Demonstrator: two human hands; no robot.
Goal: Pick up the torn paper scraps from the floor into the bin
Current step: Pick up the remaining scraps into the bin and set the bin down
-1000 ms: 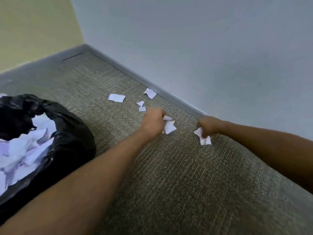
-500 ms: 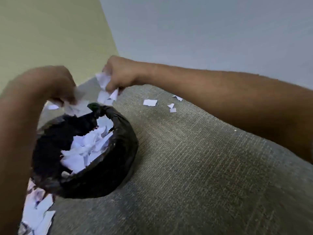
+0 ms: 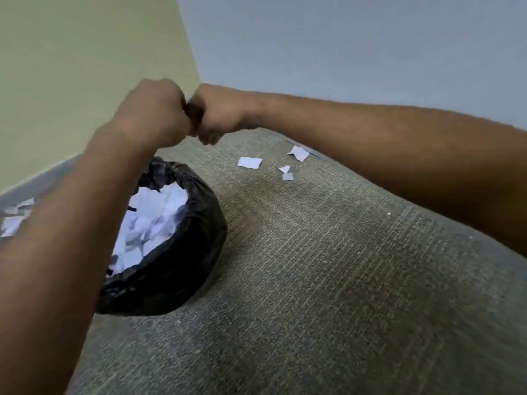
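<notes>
A bin lined with a black bag (image 3: 199, 223) stands on the carpet at the left, holding a heap of white paper scraps (image 3: 154, 218). Above its far rim my left hand (image 3: 151, 112) and my right hand (image 3: 216, 112) meet knuckle to knuckle, both seen from the back with fingers curled. No paper shows in either hand. Several torn scraps lie on the carpet beyond the bin: a larger one (image 3: 249, 162), one by the wall (image 3: 299, 153) and two small bits (image 3: 286, 173). More scraps (image 3: 14, 220) lie left of the bin, partly hidden by my left forearm.
Grey-green carpet (image 3: 328, 280) covers the floor. A yellow wall (image 3: 85, 67) and a pale blue wall (image 3: 342, 47) meet in a corner just behind my hands. My right forearm crosses above the carpet at the right.
Both hands carried scraps from the floor to above the bin. Half a second ago white paper showed in both hands; now none does, and the hands have come together.
</notes>
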